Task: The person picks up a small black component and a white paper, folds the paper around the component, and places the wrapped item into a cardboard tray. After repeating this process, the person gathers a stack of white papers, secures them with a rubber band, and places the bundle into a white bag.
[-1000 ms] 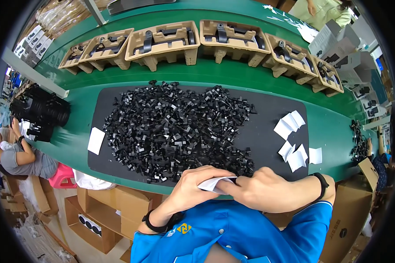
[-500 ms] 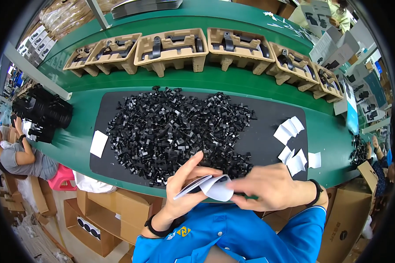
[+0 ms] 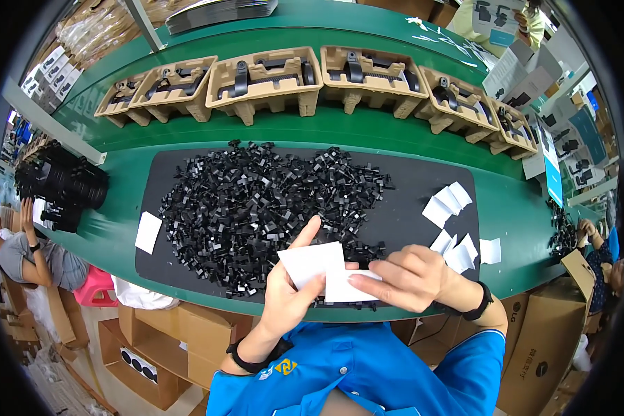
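Note:
In front of my body, my left hand (image 3: 284,295) grips white paper slips (image 3: 312,262), its thumb lying across their lower edge. My right hand (image 3: 412,279) pinches another white slip (image 3: 344,288) between thumb and fingers; its left end overlaps or touches the slips in the left hand. How many slips each hand holds, I cannot tell. Beyond the hands, a wide heap of small black plastic parts (image 3: 249,208) lies on a dark grey mat (image 3: 412,177). Several folded white slips (image 3: 447,204) are scattered on the mat's right side, close to the right hand.
Brown moulded trays (image 3: 263,98) with black parts line the green shelf behind the bench. A single white sheet (image 3: 148,232) lies at the mat's left edge. Black assemblies (image 3: 66,184) are piled at the left end. Cardboard boxes (image 3: 187,326) stand below. Other people work at both sides.
The bent slips between my hands have flattened and turned to face up. My right hand now draws one slip out to the right side. The whole view has shifted slightly.

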Action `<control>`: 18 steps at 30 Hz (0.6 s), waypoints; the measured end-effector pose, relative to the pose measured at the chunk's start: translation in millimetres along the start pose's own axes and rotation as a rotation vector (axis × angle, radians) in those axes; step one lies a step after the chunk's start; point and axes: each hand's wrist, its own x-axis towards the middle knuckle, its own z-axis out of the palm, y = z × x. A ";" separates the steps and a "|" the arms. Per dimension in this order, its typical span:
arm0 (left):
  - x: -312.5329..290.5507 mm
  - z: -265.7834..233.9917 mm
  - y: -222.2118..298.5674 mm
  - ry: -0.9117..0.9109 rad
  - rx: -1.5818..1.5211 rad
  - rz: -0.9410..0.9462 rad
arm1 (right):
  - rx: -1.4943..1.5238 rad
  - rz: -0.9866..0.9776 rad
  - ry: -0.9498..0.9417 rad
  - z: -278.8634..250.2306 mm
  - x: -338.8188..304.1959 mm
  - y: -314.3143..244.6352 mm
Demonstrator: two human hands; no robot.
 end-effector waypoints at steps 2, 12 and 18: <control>3.1 -1.3 1.4 -0.026 -0.137 -0.010 | -0.070 -0.064 0.000 -0.3 -3.1 1.7; 11.0 -3.3 13.4 0.018 0.098 -0.119 | 0.540 0.539 -0.321 -24.8 14.8 1.8; 10.1 1.6 17.1 0.000 0.172 -0.165 | 0.853 0.779 -0.314 -13.2 21.5 5.0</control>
